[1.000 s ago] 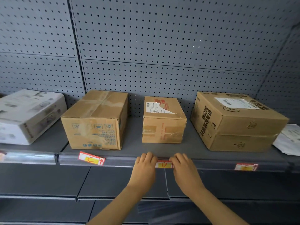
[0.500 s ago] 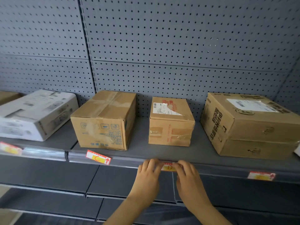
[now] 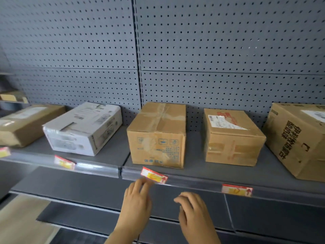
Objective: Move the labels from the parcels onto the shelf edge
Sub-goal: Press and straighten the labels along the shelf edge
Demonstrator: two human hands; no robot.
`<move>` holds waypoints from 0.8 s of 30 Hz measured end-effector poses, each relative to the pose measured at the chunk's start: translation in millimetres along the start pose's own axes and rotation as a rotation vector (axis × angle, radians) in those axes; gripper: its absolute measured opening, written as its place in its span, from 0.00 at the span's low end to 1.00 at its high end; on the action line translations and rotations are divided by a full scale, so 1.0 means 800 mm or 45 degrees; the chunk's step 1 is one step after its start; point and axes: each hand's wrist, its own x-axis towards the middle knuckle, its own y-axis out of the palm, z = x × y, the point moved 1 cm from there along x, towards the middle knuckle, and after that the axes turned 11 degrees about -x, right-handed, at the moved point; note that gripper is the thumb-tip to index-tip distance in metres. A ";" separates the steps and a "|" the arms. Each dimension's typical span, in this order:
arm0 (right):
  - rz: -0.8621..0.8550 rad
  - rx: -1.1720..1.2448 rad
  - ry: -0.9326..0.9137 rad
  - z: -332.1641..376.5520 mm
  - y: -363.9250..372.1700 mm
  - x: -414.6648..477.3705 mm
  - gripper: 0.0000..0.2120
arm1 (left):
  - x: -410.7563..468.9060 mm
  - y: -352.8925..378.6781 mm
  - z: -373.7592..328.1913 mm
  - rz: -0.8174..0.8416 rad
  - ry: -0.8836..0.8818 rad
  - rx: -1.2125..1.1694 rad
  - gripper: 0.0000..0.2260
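Note:
Several parcels stand on the grey shelf: a taped brown box [image 3: 157, 134], a smaller brown box [image 3: 232, 138] with a white shipping label on top, a white box [image 3: 82, 128], a flat brown parcel [image 3: 26, 124] and a large printed box [image 3: 299, 140]. Red-and-yellow labels sit on the shelf edge [image 3: 98, 169]: one [image 3: 154, 175] under the taped box, one [image 3: 236, 190] under the smaller box, one [image 3: 64, 162] under the white box, one [image 3: 4, 152] at far left. My left hand [image 3: 137, 201] hangs just below the label under the taped box, fingers apart. My right hand [image 3: 193, 210] is lower, empty.
A grey pegboard wall [image 3: 193, 50] backs the shelf. A lower shelf [image 3: 123, 213] runs beneath my hands. At far left another shelf holds a small brown box [image 3: 12, 96]. A beige floor patch [image 3: 21, 222] shows at bottom left.
Both hands have let go of the label under the smaller box and shifted left, to below the label under the taped box. The view has panned left.

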 end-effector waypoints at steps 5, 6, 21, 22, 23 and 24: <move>-0.005 0.003 0.270 0.071 0.030 0.068 0.17 | 0.043 -0.037 0.049 0.033 0.171 -0.139 0.28; 0.013 -0.012 0.309 0.079 0.034 0.077 0.16 | 0.051 -0.037 0.056 0.064 0.207 -0.145 0.29; 0.199 -0.261 0.298 0.080 0.032 0.094 0.17 | 0.044 -0.017 0.075 0.201 0.279 -0.062 0.30; 0.205 -0.254 0.293 0.082 0.032 0.095 0.17 | 0.044 -0.015 0.076 0.204 0.256 -0.048 0.30; 0.202 -0.262 0.285 0.083 0.031 0.095 0.17 | 0.044 -0.014 0.077 0.209 0.230 -0.034 0.30; 0.189 -0.272 0.256 0.081 0.032 0.094 0.17 | 0.044 -0.013 0.077 0.188 0.225 -0.034 0.30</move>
